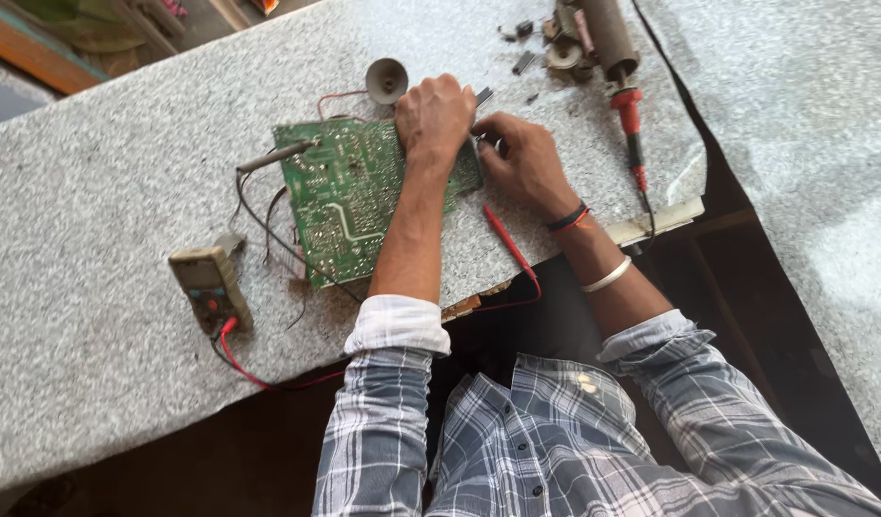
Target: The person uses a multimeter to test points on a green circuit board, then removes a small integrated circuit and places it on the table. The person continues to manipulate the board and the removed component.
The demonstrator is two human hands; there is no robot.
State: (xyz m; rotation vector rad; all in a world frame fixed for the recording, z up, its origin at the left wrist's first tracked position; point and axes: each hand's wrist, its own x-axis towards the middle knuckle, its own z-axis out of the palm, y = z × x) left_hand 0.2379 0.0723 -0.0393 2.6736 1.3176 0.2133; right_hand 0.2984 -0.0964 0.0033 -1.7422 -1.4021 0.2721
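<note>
Hands meet at the far right corner of a green circuit board [350, 191] that lies solder side up on a speckled grey stone worktop [96, 172]. The left hand [434, 117] is curled into a loose fist and presses down on that corner of the board, knuckles up; whether anything sits inside the fist cannot be told. The right hand [520, 158], just beside the board's right edge, has its fingers drawn narrow around a small dark part [484, 96] at the corner, though the pinch itself is partly hidden. A red test probe [506, 239] lies on the stone just right of the board, under the right wrist, its red lead trailing back off the worktop's near edge. A soldering iron [276, 154] rests with its metal tip on the board's far left corner. Left of the board and nearer the person sits a yellowish multimeter [209, 287] with a red lead plugged in. Beyond the board stands a small grey cone-shaped piece [386, 80]. Farther right of the board, a red-handled tool [629, 110] lies beside a scatter of small parts. The person wears a plaid shirt with sleeves rolled.
</note>
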